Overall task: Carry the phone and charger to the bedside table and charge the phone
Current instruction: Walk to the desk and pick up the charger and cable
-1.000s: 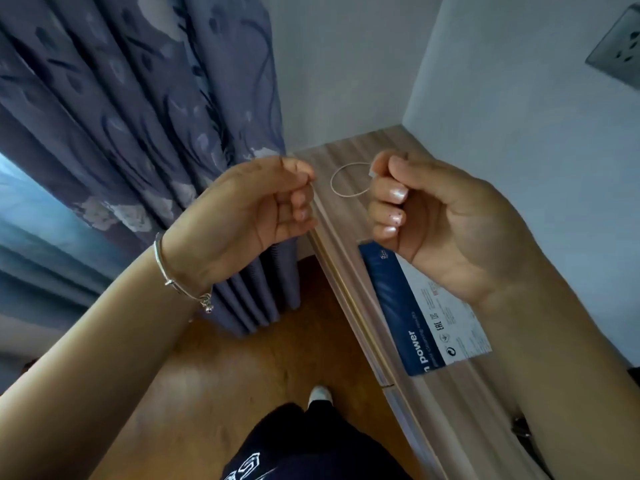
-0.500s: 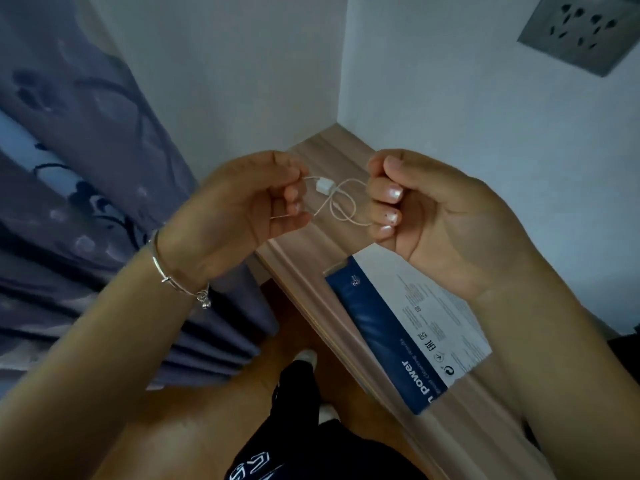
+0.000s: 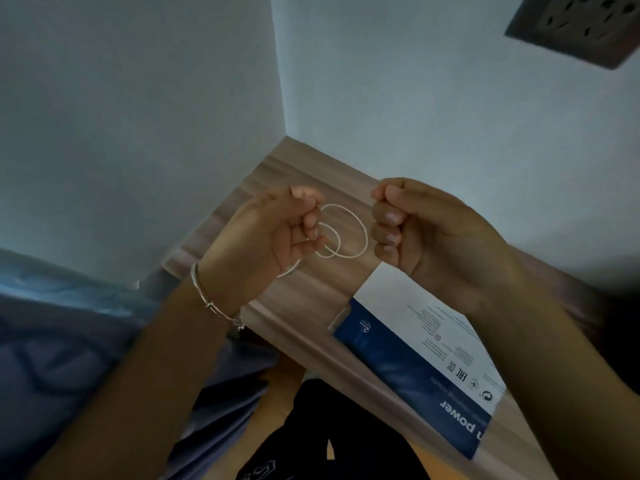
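A thin white charger cable (image 3: 360, 225) hangs in two or three loops between my hands, above the wooden bedside table (image 3: 304, 171). My left hand (image 3: 277, 237), with a silver bangle on its wrist, pinches the cable's left side, and a short end trails down below it. My right hand (image 3: 426, 237) is curled into a fist round the cable's other side. The plug is not visible now. No phone shows in the view.
A blue and white box (image 3: 415, 362) printed "power" lies on the table under my right forearm. A wall socket (image 3: 581, 26) is at the top right. White walls meet in a corner behind the table. Blue curtain fabric (image 3: 69, 341) hangs at the lower left.
The view has swung right, away from the curtain, toward the wall corner. The cable between my hands has gone from a small loop to larger loops, and the white plug seen earlier is hidden.
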A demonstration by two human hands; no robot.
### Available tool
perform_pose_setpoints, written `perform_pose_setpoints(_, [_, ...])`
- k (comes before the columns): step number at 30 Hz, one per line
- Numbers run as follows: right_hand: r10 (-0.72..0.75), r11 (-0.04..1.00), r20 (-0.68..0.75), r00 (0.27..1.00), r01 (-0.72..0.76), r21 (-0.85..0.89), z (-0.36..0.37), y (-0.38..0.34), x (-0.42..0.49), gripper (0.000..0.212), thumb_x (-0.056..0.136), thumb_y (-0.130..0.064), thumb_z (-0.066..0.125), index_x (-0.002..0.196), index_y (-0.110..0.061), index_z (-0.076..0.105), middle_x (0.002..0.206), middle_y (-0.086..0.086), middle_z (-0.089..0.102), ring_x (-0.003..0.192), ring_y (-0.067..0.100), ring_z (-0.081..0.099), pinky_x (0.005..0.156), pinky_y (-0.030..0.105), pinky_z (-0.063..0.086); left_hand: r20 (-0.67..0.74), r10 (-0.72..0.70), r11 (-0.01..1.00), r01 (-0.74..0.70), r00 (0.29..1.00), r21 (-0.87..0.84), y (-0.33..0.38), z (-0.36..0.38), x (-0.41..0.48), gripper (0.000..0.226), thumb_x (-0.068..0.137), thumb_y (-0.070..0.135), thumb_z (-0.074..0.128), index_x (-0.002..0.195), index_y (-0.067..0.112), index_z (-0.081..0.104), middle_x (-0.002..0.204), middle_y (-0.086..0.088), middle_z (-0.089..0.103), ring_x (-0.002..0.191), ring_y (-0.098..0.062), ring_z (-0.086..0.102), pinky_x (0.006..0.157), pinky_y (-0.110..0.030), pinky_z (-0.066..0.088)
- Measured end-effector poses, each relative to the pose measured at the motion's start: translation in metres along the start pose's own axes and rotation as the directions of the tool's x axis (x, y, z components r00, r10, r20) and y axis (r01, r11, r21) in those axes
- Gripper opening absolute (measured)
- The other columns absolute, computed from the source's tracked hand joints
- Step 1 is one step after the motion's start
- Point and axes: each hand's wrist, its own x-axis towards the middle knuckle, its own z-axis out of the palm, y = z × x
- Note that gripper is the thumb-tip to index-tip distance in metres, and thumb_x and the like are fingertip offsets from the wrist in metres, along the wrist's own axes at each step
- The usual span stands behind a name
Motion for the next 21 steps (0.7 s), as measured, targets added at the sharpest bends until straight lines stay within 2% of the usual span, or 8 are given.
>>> perform_pose_setpoints(3, [0.023,1.000,-0.052,0.998,-0.022,0.011,-0.012,0.004,0.017,0.018,0.074,-0.020,0.056,0.064,-0.020,0.071,0.054,-0.007,0.052,0.049,0.006,0.048,0.048,0.016,0.043,-0.004,-0.028,0.999,0.028,1.000,0.016,-0.006,-0.016,0.020,0.034,0.093,0.011,0.045,0.071,0.021,0.068,0.059,0.007,0.056,0.057,-0.007,0.056,0.067,-0.025,0.055])
perform_pose_setpoints(11, [0.111,0.991,-0.048,0.993,-0.106,0.086,-0.049,0.020,0.060,0.023,0.083,-0.017,0.054,0.067,-0.020,0.070,0.056,-0.008,0.055,0.050,0.005,0.050,0.049,0.017,0.044,-0.066,-0.090,0.995,0.092,0.994,0.032,-0.024,-0.049,0.059,0.032,0.091,0.009,0.046,0.073,0.020,0.069,0.061,0.006,0.062,0.059,-0.007,0.061,0.067,-0.025,0.057])
perform_pose_setpoints(14, [0.165,0.982,-0.099,0.981,-0.155,0.106,-0.066,0.033,0.082,0.026,0.087,-0.013,0.052,0.068,-0.018,0.069,0.056,-0.007,0.055,0.048,0.005,0.051,0.046,0.017,0.045,-0.054,-0.157,0.963,0.165,0.986,0.214,-0.029,-0.063,0.074,0.019,0.090,0.013,0.048,0.088,0.015,0.067,0.073,0.004,0.070,0.071,-0.009,0.067,0.075,-0.027,0.057])
perform_pose_setpoints(17, [0.238,0.971,-0.210,0.948,-0.226,0.080,-0.083,0.050,0.105,0.026,0.094,-0.012,0.049,0.074,-0.016,0.066,0.055,-0.008,0.055,0.047,0.005,0.051,0.045,0.017,0.045,-0.081,-0.229,0.895,0.243,0.970,0.374,-0.038,-0.079,0.087,0.020,0.095,0.013,0.045,0.096,0.016,0.065,0.087,0.003,0.074,0.085,-0.011,0.068,0.082,-0.026,0.054])
perform_pose_setpoints(19, [0.242,0.970,-0.278,0.930,-0.236,0.054,-0.096,0.061,0.119,0.023,0.093,-0.012,0.050,0.076,-0.015,0.066,0.055,-0.007,0.058,0.047,0.005,0.052,0.045,0.017,0.044,-0.171,-0.210,0.844,0.267,0.963,0.465,-0.048,-0.088,0.100,0.017,0.094,0.016,0.048,0.098,0.020,0.064,0.098,0.003,0.073,0.096,-0.012,0.065,0.087,-0.029,0.051])
perform_pose_setpoints(21, [0.188,0.969,-0.363,0.913,-0.232,-0.081,-0.107,0.072,0.131,0.022,0.092,-0.010,0.052,0.078,-0.016,0.067,0.060,-0.006,0.061,0.053,0.006,0.054,0.048,0.018,0.044,-0.300,-0.117,0.763,0.280,0.947,0.583,-0.060,-0.098,0.115,0.012,0.092,0.016,0.054,0.101,0.020,0.060,0.110,-0.002,0.066,0.102,-0.015,0.059,0.088,-0.028,0.047])
